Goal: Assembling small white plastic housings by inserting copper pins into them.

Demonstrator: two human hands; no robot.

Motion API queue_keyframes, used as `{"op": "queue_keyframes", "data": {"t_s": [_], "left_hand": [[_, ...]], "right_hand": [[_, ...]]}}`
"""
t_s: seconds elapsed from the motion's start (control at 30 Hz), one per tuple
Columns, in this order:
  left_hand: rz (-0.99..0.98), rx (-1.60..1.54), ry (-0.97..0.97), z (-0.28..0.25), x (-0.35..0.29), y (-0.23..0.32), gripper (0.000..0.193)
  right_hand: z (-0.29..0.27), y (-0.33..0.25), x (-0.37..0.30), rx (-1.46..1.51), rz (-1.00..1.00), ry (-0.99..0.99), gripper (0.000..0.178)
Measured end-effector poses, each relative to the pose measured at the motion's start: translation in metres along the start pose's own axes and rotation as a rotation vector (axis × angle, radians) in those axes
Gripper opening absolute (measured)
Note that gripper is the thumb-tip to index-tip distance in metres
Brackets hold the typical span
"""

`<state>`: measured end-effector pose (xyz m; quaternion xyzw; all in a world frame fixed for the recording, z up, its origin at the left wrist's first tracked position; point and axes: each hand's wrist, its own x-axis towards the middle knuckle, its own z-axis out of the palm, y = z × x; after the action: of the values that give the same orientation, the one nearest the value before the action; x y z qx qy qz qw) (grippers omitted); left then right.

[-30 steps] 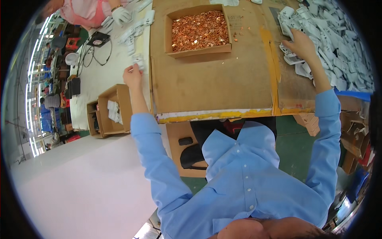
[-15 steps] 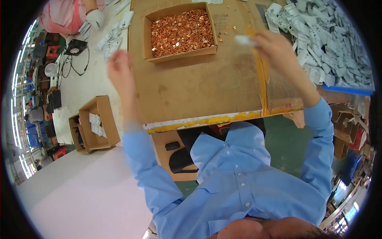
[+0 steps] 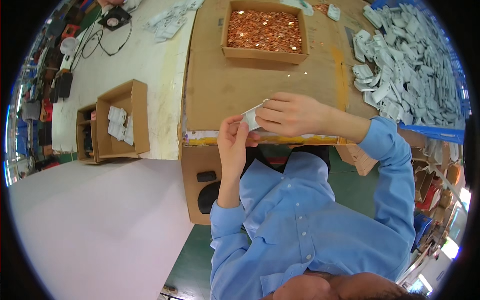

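A white plastic housing (image 3: 251, 118) is held between both hands above the near edge of the cardboard-covered table (image 3: 210, 105). My left hand (image 3: 234, 137) grips its left end, thumb on top. My right hand (image 3: 287, 115) closes over the right end, and its fingers hide part of the piece. Whether a small part is also in the right fingers cannot be made out. Beyond the hands stands a cardboard box (image 3: 265, 54) full of small copper-coloured metal pieces. To the right lies a large heap of similar white housings (image 3: 400, 70).
A blue crate (image 3: 435, 132) edges the heap. At left, a small cardboard box (image 3: 142, 120) holds a few white parts. More white pieces (image 3: 170, 22) and a black device with a cable (image 3: 115, 19) lie on the white table. One loose housing (image 3: 334, 12) rests beyond the copper box.
My right hand has brought a white piece from the right toward my body. My left hand has come in from the left, and both now hold the housing. The view has shifted.
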<state>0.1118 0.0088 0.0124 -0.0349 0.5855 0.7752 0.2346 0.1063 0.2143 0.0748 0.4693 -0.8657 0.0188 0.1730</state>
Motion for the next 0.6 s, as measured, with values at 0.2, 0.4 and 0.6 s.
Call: {"op": "queue_keyframes", "data": {"t_s": [0.2,0.4,0.6], "left_hand": [[0.09,-0.187,0.188,-0.026,-0.013,-0.002,0.029],[-0.087,-0.43,0.014,-0.023,-0.012,-0.009,0.055],[-0.134,-0.487,-0.13,-0.027,-0.022,-0.018,0.071]], "right_hand": [[0.017,0.086,0.025,0.185,0.459,0.191,0.022],[0.091,0.202,0.019,0.345,0.983,-0.06,0.024],[0.092,0.194,0.049,0.252,0.951,-0.298,0.026]]}}
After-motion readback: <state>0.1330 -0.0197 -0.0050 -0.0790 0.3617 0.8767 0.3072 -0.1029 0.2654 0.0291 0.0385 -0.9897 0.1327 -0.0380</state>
